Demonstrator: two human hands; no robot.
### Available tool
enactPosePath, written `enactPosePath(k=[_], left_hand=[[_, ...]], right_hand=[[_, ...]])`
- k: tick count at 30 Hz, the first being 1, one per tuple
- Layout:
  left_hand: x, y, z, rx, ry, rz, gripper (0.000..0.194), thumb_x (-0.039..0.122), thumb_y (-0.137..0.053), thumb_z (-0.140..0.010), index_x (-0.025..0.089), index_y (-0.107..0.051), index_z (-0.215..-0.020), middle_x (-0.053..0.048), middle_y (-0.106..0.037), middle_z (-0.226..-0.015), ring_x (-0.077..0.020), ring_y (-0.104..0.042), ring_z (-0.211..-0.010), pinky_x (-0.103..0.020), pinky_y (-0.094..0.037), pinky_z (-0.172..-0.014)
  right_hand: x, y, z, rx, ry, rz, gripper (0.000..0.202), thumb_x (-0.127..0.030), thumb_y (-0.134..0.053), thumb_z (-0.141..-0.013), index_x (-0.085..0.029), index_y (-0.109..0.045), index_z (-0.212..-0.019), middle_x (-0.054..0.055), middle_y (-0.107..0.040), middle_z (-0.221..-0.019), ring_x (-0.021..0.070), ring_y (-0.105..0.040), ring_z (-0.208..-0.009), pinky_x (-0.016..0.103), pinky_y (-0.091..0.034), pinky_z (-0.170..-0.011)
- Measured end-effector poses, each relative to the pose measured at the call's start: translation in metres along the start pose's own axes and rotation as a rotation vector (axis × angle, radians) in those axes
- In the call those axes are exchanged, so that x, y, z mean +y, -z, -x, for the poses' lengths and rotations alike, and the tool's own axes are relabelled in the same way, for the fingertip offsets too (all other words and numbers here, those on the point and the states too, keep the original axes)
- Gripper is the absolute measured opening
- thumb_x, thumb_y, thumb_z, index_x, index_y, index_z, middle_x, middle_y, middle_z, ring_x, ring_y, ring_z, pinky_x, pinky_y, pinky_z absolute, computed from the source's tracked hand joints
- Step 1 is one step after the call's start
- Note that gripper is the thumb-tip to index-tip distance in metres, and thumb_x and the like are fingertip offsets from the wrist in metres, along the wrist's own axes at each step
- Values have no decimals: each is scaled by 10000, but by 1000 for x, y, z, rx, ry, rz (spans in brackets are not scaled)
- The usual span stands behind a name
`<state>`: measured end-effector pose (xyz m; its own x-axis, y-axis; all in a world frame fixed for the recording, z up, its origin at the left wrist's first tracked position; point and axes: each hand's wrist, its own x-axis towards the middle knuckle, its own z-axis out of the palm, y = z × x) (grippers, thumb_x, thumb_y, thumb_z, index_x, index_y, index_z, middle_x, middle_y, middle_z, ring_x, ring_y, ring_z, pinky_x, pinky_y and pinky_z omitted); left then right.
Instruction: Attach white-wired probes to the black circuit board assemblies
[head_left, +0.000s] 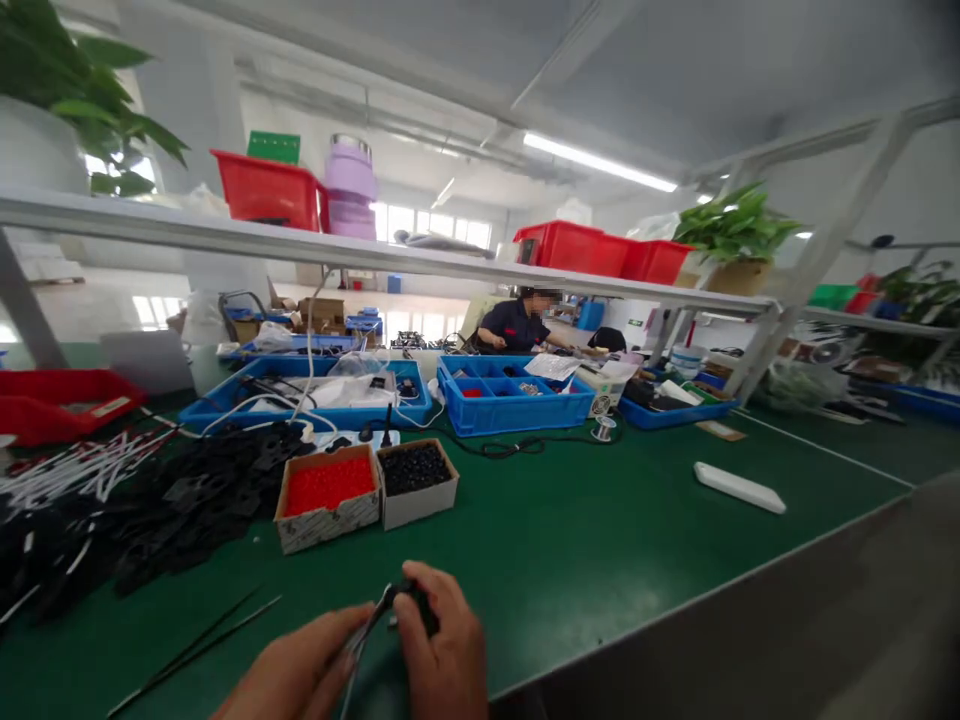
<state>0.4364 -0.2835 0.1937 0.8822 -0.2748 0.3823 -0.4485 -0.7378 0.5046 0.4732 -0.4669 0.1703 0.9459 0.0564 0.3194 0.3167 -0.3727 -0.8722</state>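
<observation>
Near the table's front edge, my right hand [442, 640] is closed round a small black part [429, 612], gripping it between thumb and fingers. My left hand [307, 665] pinches thin, pale, wire-like strands [363, 640] that run up to the black part; their exact kind is not clear. Fingers cover most of the black part. On the green table left of my hands lie long thin tweezers [196, 640]. Beyond my hands stand a small box of red pieces [330, 484] and a box of black pieces [415, 470], side by side.
Black parts [202, 490] and white wires [97, 465] are heaped at left. Blue trays [517, 415] line the back, with a solder wire spool [602, 430] nearby. A white oblong object [739, 488] lies at right. A shelf [450, 262] crosses above; another person [517, 322] sits beyond.
</observation>
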Motion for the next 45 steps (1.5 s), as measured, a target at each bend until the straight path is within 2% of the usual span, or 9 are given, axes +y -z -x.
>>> enactPosePath(k=[2, 4, 9, 15, 19, 23, 36, 40, 45], left_hand=[[16, 1, 4, 12, 170, 146, 354, 326, -408, -963, 319, -628, -1241, -48, -690, -1049, -166, -665, -974, -248, -540, -819], [21, -5, 8, 49, 179, 85, 389, 292, -374, -983, 280, -585, -1309, -65, -666, -992, -144, -651, -862, -229, -524, -764], [-3, -26, 30, 148, -114, -355, 421, 141, -393, -930, 183, -605, -1292, -75, -592, -818, -120, -521, -660, -224, -420, -617], [10, 12, 43, 23, -70, -271, 386, 195, -452, -945, 228, -581, -1307, -67, -628, -861, -139, -537, -720, -257, -400, -655], [18, 36, 33, -41, 419, 338, 315, 380, -439, -969, 184, -625, -1130, -39, -613, -779, -112, -538, -642, -219, -420, -596], [14, 27, 24, -125, 689, 829, 381, 502, -547, -895, 137, -570, -999, 26, -510, -604, -52, -357, -444, -164, -249, -419], [18, -6, 26, -45, 663, 1155, 392, 510, -588, -880, 148, -446, -832, 46, -481, -548, -30, -266, -385, -163, -147, -384], [-5, 2, 23, -123, 514, 836, 368, 494, -543, -906, 145, -486, -805, 30, -485, -576, -62, -362, -469, -184, -264, -462], [-9, 44, -2, -213, -248, -295, 202, 288, -509, -946, 167, -604, -814, -27, -574, -719, -133, -482, -675, -296, -280, -630]], right_hand=[[-11, 4, 0, -49, -137, -156, 491, -563, -502, -926, -206, -649, -1230, 68, -545, -1218, 153, -551, -1131, 246, -469, -1029], [-18, 6, -1, -141, -343, -396, 621, -623, -523, -886, -154, -580, -1289, 101, -566, -1163, 150, -610, -934, 226, -548, -785], [-19, 11, -6, -562, -808, -903, 722, -604, -560, -861, -191, -358, -1418, 133, -568, -1139, 133, -611, -682, 181, -464, -495], [-15, 26, -9, -603, -734, -814, 681, -578, -570, -878, -191, -416, -1417, 137, -581, -1108, 148, -632, -722, 168, -475, -490], [-18, 24, -6, -659, -702, -864, 683, -572, -534, -902, -208, -384, -1460, 141, -582, -1124, 152, -641, -751, 173, -492, -514], [-21, 16, -1, -637, -666, -975, 692, -569, -542, -903, -208, -366, -1466, 140, -572, -1144, 152, -640, -767, 189, -510, -545], [-25, 8, 3, -617, -629, -1017, 678, -607, -572, -877, -203, -423, -1400, 88, -548, -1054, 150, -619, -765, 215, -520, -554], [-21, 16, -3, -726, -586, -862, 701, -629, -554, -881, -197, -424, -1419, 101, -554, -1093, 134, -612, -737, 192, -496, -547], [-19, 21, -5, -793, -338, -268, 548, -570, -506, -921, -199, -595, -1315, 73, -603, -1023, 92, -586, -746, 130, -436, -578]])
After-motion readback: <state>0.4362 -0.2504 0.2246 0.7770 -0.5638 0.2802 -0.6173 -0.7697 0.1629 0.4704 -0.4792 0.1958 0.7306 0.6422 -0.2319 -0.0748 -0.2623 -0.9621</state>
